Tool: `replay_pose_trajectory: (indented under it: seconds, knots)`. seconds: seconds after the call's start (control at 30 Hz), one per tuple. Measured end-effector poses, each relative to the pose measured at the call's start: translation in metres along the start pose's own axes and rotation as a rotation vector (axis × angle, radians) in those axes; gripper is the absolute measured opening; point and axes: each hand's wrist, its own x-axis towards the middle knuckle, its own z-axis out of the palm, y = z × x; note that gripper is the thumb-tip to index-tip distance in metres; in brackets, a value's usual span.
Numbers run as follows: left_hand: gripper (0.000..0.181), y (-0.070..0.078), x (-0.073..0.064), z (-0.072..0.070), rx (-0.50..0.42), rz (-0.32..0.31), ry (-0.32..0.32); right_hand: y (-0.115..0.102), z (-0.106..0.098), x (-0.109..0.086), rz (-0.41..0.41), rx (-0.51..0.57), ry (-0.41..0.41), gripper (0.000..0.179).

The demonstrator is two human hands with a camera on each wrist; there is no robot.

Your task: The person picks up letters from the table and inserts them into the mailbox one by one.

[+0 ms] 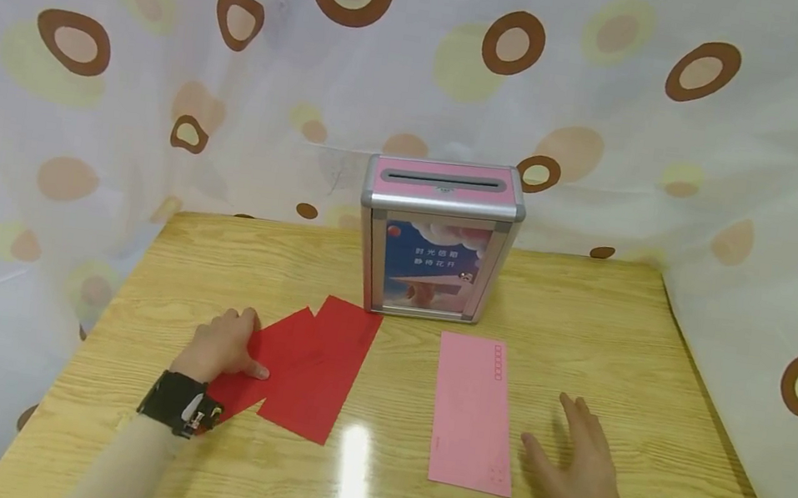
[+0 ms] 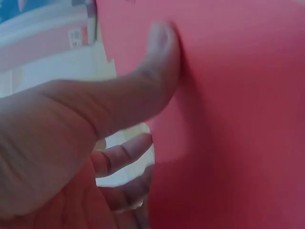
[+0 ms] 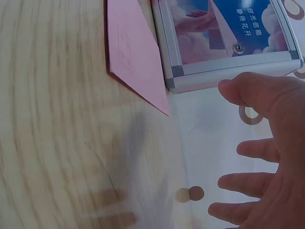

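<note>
Two red envelopes lie overlapping on the left of the table in the head view. My left hand (image 1: 223, 346) is at the left red envelope (image 1: 282, 341), its thumb (image 2: 159, 52) across the upper face and its fingers at the edge, the tips partly hidden by the paper. The other red envelope (image 1: 325, 374) reaches towards the foot of a pink and silver letter box (image 1: 435, 264). A pink envelope (image 1: 474, 414) lies flat in front of the box. To its right, my right hand (image 1: 578, 466) hovers empty with fingers spread, apart from the envelope.
The letter box stands upright at the back, with a slot (image 1: 444, 180) in its top and a small lock (image 1: 467, 277) on its picture front. A patterned white cloth (image 1: 405, 90) hangs behind and beside the wooden table (image 1: 586, 324).
</note>
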Motion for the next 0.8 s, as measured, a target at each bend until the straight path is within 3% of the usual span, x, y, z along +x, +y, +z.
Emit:
replay_pose_trajectory:
  seconds: [0.17,0.4,0.57,0.8]
  knots:
    - [0.04,0.012,-0.004,0.01,-0.185,0.032,-0.046,-0.003,0.005,-0.001,-0.036,0.02,0.005,0.077]
    - [0.019,0.029,-0.011,0.025,-0.321,0.082,-0.003,-0.009,0.013,-0.002,-0.051,0.027,0.002,0.073]
    - [0.016,0.048,-0.019,0.032,-0.526,0.104,-0.038,-0.017,0.021,-0.003,-0.063,0.06,-0.036,0.071]
    - [0.021,0.073,-0.029,0.037,-0.78,0.203,-0.093,-0.035,0.036,0.001,-0.197,0.103,-0.005,0.069]
